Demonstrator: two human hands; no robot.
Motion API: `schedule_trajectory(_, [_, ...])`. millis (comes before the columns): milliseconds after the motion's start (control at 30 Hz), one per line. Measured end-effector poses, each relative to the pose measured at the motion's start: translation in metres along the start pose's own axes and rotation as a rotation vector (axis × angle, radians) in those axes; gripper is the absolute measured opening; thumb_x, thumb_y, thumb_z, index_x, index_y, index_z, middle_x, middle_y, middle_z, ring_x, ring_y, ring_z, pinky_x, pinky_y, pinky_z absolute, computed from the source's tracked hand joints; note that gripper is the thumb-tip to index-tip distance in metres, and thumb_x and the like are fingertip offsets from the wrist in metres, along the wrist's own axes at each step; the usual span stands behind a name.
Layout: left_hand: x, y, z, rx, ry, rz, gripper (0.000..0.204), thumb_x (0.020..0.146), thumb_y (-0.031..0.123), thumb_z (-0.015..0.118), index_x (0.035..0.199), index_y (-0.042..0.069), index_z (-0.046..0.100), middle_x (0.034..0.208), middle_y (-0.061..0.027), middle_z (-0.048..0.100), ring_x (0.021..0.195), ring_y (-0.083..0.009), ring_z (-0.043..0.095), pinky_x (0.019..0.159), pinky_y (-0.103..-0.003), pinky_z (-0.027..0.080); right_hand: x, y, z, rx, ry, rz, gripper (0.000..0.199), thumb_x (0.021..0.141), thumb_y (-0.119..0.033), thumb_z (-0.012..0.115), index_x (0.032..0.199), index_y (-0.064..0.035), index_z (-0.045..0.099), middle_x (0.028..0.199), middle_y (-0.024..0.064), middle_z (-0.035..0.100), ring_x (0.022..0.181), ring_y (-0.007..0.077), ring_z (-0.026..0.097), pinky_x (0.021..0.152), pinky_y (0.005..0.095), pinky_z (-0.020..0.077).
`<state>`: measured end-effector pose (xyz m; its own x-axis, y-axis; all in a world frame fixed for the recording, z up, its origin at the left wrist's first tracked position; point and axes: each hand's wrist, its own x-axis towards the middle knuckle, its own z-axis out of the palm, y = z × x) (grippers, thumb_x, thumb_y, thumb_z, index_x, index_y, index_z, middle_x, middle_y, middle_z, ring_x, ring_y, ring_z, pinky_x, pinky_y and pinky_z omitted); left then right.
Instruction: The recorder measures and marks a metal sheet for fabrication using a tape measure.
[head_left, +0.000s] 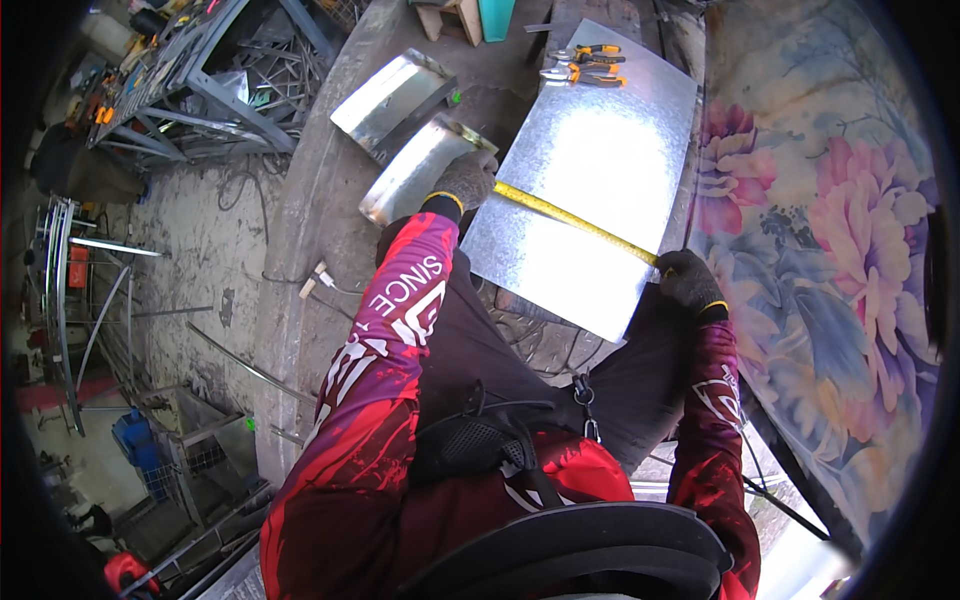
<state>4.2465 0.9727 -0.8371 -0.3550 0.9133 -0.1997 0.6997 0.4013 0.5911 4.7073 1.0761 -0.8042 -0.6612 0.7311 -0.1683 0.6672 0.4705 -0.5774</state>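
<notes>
A shiny galvanised metal sheet (600, 170) lies flat in front of me. A yellow tape measure (575, 222) is stretched across it from its left edge to its right edge. My left hand (466, 180), in a grey glove, pins the tape's end at the sheet's left edge. At the right edge, my right hand (688, 280), in a dark glove, grips the other end of the tape. Both sleeves are red and purple.
Two bent metal pieces (395, 95) (415, 170) lie left of the sheet. Yellow-handled snips (585, 65) rest at its far end. A flowered cloth (830, 220) covers the right side. A metal rack (190, 70) with rods and scrap stands far left, with cables on the concrete floor.
</notes>
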Motion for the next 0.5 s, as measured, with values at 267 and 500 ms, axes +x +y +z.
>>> schedule_trajectory(267, [0.0013, 0.0001, -0.0011, 0.035, -0.006, 0.036, 0.024, 0.087, 0.016, 0.059, 0.108, 0.008, 0.068, 0.109, -0.0175, 0.069, 0.104, -0.0346, 0.066, 0.091, -0.042, 0.051, 0.0017, 0.0016, 0.0014, 0.011, 0.009, 0.057, 0.034, 0.066, -0.01, 0.074, 0.099, -0.0075, 0.073, 0.09, 0.0131, 0.065, 0.087, 0.0293, 0.065, 0.081, 0.0377, 0.0536])
schedule_trajectory(500, [0.0007, 0.0001, -0.0007, 0.015, 0.024, 0.023, 0.024, 0.086, 0.015, 0.061, 0.107, 0.008, 0.068, 0.107, -0.0175, 0.07, 0.103, -0.0343, 0.066, 0.09, -0.041, 0.052, 0.0031, 0.0005, 0.0003, 0.009, -0.019, 0.044, 0.034, 0.066, -0.012, 0.075, 0.1, -0.0072, 0.073, 0.09, 0.013, 0.065, 0.087, 0.0299, 0.065, 0.081, 0.0379, 0.0534])
